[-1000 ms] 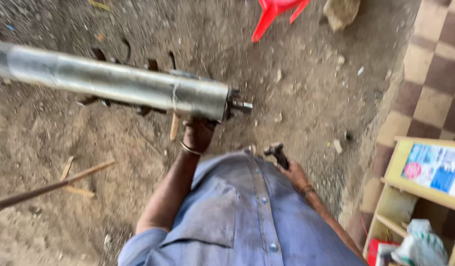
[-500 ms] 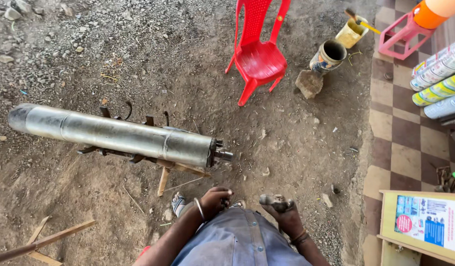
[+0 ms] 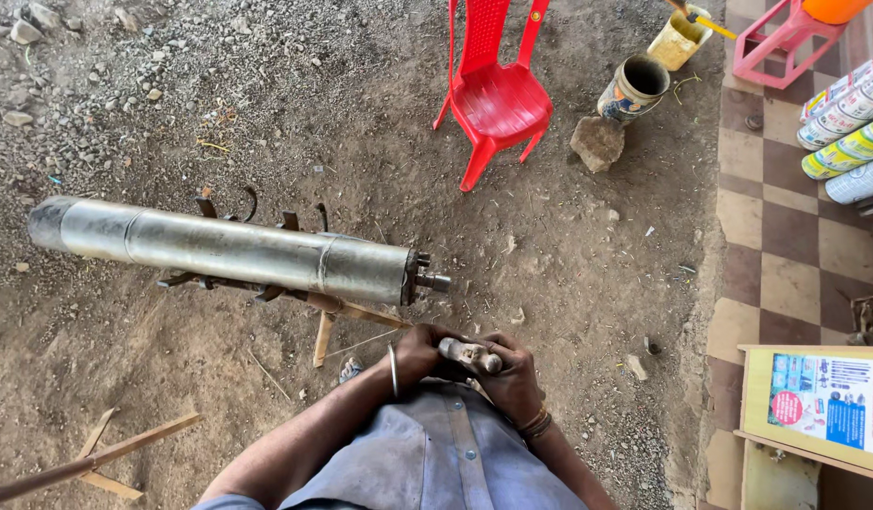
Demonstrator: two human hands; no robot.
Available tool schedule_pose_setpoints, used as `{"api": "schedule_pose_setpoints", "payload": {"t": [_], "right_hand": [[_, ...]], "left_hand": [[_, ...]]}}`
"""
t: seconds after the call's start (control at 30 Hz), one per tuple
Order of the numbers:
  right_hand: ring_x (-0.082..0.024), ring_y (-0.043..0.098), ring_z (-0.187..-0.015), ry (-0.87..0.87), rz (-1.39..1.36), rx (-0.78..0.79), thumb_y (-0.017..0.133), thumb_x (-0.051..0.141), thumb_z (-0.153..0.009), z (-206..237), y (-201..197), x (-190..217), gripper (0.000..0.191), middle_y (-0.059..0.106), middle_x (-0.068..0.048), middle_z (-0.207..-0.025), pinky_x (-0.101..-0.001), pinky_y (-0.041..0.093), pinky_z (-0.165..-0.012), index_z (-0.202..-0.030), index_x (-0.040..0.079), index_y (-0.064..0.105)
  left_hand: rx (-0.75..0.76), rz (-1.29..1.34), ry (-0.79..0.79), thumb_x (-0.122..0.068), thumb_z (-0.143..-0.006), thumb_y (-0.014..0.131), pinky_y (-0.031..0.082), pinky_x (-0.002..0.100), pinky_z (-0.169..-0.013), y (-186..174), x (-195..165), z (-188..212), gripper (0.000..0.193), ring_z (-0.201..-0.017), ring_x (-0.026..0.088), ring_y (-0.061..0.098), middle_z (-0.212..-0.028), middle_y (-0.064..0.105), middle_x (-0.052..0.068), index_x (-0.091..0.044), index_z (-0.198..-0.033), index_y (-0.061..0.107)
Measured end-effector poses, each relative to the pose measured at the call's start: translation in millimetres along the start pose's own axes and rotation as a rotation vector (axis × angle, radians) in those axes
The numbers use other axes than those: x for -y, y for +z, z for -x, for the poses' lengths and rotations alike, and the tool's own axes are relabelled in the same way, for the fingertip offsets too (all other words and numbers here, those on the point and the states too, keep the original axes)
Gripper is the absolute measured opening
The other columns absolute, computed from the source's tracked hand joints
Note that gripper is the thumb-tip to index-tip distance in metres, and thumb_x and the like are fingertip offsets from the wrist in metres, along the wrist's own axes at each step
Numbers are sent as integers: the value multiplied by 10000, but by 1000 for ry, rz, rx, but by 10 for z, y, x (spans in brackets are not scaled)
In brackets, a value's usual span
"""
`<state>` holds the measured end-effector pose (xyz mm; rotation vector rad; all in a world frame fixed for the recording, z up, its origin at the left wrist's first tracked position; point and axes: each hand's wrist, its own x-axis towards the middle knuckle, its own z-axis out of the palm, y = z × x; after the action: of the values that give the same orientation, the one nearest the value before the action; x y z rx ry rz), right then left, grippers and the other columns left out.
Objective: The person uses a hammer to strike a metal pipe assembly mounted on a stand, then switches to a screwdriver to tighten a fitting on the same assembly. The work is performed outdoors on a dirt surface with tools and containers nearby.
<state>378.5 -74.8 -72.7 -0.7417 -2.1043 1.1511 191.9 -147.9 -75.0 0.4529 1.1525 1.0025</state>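
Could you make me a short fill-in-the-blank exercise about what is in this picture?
1. The plastic chair standing on the dirt is coloured ____.
2. Both hands, left hand and right hand, hold one small ____ part between them.
3. The long grey cylinder lies on its ____.
4. The floor at the right has a ____ pattern.

Missing words: red; metal; side; checkered
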Motion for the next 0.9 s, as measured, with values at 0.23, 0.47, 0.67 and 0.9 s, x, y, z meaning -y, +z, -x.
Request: {"api": "schedule_pose_setpoints", "payload": {"t": [0.23,0.47,0.67,0.9], "right_hand": [[-129,746,-817,334,-391,49,829,102,-807,51,138,0,193,779,-70,-922,-280,623,-711,-981,44,771],[-138,740,-828,-5,-91,20,852,90,-783,59,41,-85,183,761,-101,-997,-253,607,-689,-932,7,787],[-132,710,-795,89,-179,-15,866,49,-779,151,-94,-285,201,740,-87,-1022,-258,581,-639,-943,18,754],[-119,733,-868,67,-91,-6,876,83,-797,331,-485,-585,250,744,-65,-994,-245,618,-712,-993,27,732]], "left_hand": [[-7,-198,35,14,-892,679,653,329,-795,-130,8,86,343,-873,227,766,-1079,771,187,59,-1231,686],[73,6,113,95,-915,541,645,364,-853,-157,288,-77,352,-943,266,760,-1146,737,220,72,-1252,643],[-165,192,260,36,-902,569,627,409,-709,-419,543,-276,260,-838,301,738,-1042,755,230,60,-1114,718],[235,939,791,-315,-1027,660,504,490,-1081,-682,495,-239,301,-1159,272,641,-1134,692,97,-60,-1186,661]]}}
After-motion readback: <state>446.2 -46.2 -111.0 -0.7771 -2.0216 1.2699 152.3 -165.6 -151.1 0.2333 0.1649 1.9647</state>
